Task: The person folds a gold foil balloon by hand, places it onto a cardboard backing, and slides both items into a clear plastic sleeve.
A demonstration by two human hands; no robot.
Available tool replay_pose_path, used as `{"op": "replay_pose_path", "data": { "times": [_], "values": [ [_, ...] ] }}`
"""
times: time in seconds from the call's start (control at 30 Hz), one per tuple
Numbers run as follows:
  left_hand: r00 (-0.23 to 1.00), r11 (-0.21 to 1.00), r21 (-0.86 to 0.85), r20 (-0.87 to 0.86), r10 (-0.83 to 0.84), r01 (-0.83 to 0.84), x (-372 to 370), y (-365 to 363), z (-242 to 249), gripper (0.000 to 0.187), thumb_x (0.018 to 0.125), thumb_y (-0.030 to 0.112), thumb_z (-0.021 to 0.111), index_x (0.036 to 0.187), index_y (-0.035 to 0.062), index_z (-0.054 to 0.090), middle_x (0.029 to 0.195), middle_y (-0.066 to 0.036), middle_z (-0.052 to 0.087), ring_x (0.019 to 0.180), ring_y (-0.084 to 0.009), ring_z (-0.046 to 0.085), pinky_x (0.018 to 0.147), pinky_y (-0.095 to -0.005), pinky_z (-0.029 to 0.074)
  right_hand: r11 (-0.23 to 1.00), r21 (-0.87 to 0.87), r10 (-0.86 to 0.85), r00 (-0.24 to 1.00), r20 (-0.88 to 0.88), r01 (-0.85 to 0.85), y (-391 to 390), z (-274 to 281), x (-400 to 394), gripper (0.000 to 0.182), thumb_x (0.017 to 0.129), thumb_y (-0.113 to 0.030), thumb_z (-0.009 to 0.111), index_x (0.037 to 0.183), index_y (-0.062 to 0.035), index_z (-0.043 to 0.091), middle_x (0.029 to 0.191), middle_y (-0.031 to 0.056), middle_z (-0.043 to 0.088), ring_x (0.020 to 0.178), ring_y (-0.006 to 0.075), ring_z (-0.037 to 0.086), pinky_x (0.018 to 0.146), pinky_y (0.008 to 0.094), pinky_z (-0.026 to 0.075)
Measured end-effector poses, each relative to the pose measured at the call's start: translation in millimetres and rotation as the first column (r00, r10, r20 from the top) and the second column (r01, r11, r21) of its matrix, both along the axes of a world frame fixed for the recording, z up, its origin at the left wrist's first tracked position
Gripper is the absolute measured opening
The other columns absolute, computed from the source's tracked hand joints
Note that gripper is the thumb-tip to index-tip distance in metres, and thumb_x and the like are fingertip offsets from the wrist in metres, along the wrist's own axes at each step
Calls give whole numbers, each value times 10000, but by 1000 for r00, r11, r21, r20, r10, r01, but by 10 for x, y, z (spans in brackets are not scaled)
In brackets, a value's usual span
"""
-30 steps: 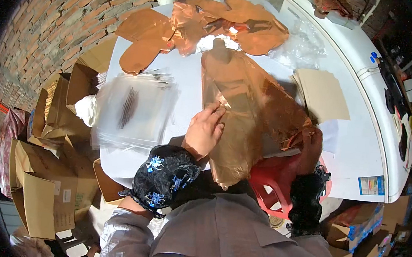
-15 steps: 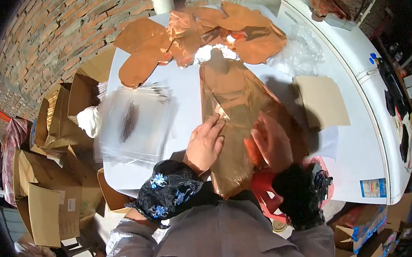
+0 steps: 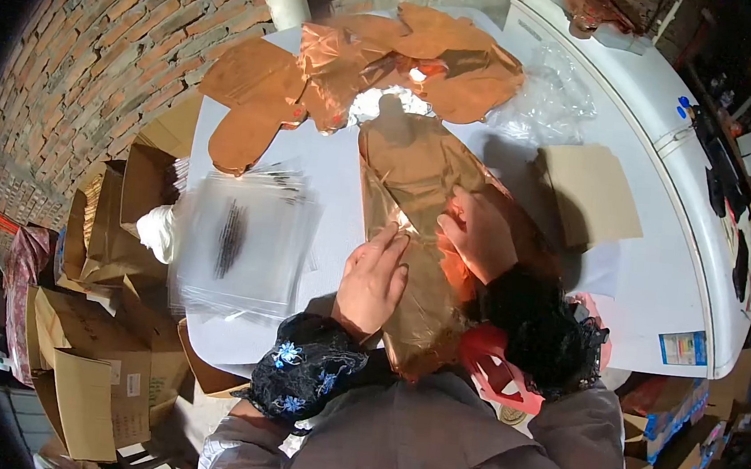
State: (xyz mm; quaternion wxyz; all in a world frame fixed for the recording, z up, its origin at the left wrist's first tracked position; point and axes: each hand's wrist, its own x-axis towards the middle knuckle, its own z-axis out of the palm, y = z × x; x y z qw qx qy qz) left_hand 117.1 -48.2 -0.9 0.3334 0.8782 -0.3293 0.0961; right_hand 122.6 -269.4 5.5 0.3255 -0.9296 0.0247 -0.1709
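A long, flat copper-coloured foil balloon (image 3: pixel 426 163) lies on the white table in front of me, its near end close to my body. My left hand (image 3: pixel 372 279) rests on its left part, fingers stretched out flat against the foil near a bright crease. At the right side of the foil, my right hand (image 3: pixel 480 235) has bent fingers and thumb around a raised fold of it; the fingertips are partly hidden. Past the far end lie a crumpled white wad (image 3: pixel 391 104) and several more flat copper foil balloons (image 3: pixel 255 77).
Clear plastic bags (image 3: pixel 245 241) are stacked at the left. Brown card sheets (image 3: pixel 589 195) and crumpled clear plastic (image 3: pixel 549 93) lie at the right, beside a white appliance (image 3: pixel 663 117). Cardboard boxes (image 3: pixel 90 388) stand on the floor; a red plastic bag (image 3: pixel 494 361) hangs near my right forearm.
My right hand has moved up and slightly left along the foil, its fingers closing on the fold. The left hand stays almost in place. The whole view has shifted slightly.
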Motion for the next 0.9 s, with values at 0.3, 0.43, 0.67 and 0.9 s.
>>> {"op": "replay_pose_path", "data": {
  "times": [0.3,0.43,0.67,0.9],
  "values": [
    [1000,1000,-29,-30,-10,9,2,15,-6,464,915,109,633,1372,72,564,1436,-153,528,1227,-358,551,1068,-421,415,809,585,216,953,-213,-53,-144,-6,404,289,881,-263,652,765,-5,595,643,68,610,599,150,583,578,321,450],
    [1000,999,-31,0,10,-10,3,8,-37,444,884,121,654,1320,62,591,1433,-123,534,1203,-311,554,1062,-405,414,781,615,273,947,-172,-113,-229,-175,666,295,872,-242,635,712,0,584,633,55,596,582,140,552,559,328,428],
    [1000,1000,-29,-6,-12,11,13,23,-53,446,912,135,630,1349,63,576,1429,-141,535,1226,-310,554,1074,-414,402,555,827,351,926,-136,-89,-64,-106,762,161,936,-160,670,954,-3,639,835,33,636,736,105,600,654,261,479],
    [999,999,-30,-36,-25,24,-1,25,-8,427,921,121,620,1339,41,582,1414,-156,539,1261,-320,536,1082,-422,402,824,521,200,974,102,-224,-291,-769,976,320,845,-189,722,1074,-15,581,1025,113,590,815,172,620,729,348,497]
  ]
}}
